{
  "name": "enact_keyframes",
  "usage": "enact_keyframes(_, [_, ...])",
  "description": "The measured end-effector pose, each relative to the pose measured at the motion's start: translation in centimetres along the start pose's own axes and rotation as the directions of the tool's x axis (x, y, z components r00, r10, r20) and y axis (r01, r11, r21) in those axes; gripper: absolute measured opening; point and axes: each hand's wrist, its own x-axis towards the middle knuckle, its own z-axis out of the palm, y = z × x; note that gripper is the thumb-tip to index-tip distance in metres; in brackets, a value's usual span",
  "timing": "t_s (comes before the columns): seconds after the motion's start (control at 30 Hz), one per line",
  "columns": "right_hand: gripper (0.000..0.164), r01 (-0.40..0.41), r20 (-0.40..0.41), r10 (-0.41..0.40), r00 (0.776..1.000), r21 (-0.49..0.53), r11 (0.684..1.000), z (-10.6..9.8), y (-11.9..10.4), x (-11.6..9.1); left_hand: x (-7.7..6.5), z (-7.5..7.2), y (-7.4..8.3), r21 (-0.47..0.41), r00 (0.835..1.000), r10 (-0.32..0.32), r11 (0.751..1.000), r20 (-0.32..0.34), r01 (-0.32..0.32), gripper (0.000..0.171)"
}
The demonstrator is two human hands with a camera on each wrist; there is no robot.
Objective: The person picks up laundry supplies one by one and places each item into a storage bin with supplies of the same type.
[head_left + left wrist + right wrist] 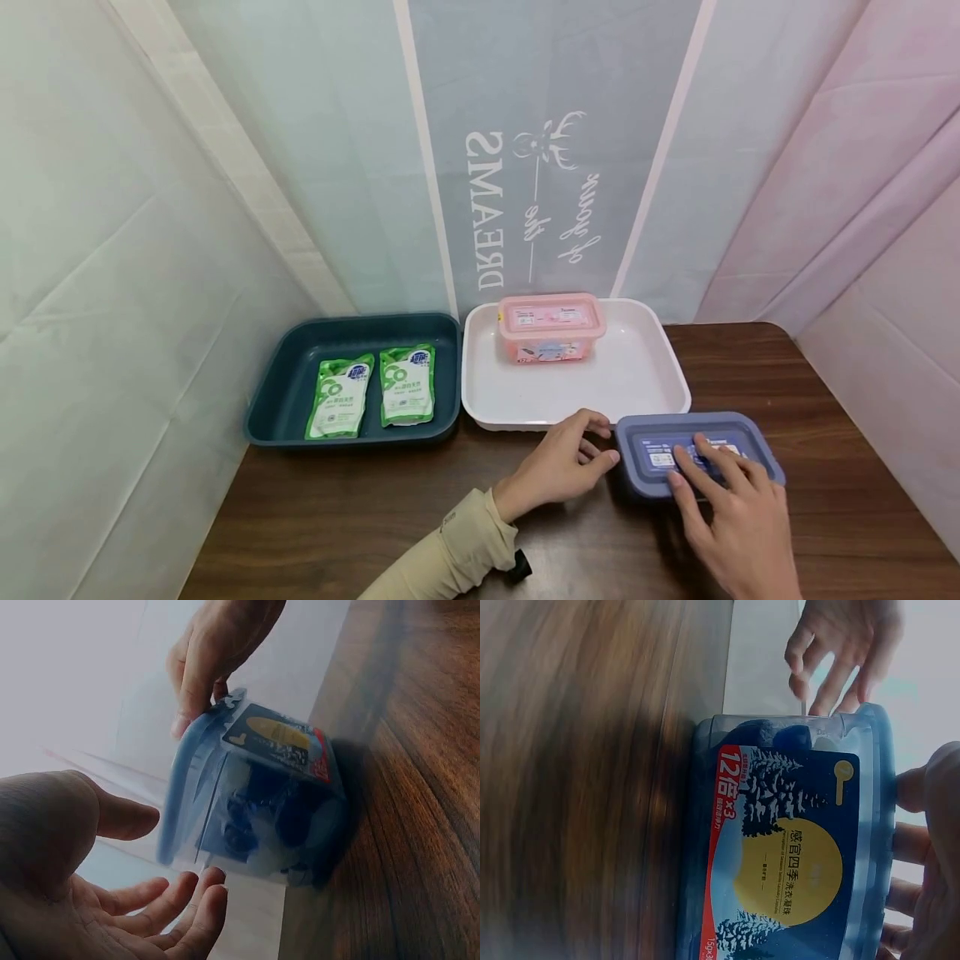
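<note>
A box of laundry capsules (637, 483) with a blue lid stands on the table at the right, by the front right corner of the white tray. Through its clear side, blue and white capsules (262, 817) show in the left wrist view. My right hand (738, 517) rests on the lid with fingers spread. At the box's left end is my left hand (566, 462), its thumb and fingers parted and loosely bent, the fingertips close to the lid's rim. The right wrist view shows the box's front label (787, 855), dark blue with a yellow disc.
A white tray (517, 396) at the back holds a pink lidded box (551, 329). To its left, a dark teal tray (281, 400) holds two green-and-white pouches (341, 397). Curtains (375, 167) hang behind the brown wooden table (360, 508).
</note>
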Motion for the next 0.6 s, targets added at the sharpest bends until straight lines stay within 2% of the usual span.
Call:
enact_keyframes(0.27, [0.035,0.071,-0.029,-0.070,0.997,0.023,0.997,0.3,-1.0,-0.1,-0.2,-0.1,0.4,-0.048,0.995,-0.098,0.994,0.005,0.098,0.042])
enact_keyframes(0.43, [0.036,0.120,-0.050,-0.118,0.992,0.044,0.992,0.4,-1.2,0.0,-0.4,0.1,0.6,-0.071,0.988,-0.156,0.985,-0.016,0.155,0.041])
enact_keyframes(0.6, [0.035,0.176,-0.077,-0.165,0.983,0.169,0.970,-0.1,-0.4,0.6,-0.8,0.5,0.9,-0.139,0.977,-0.208,0.970,-0.051,0.199,0.038])
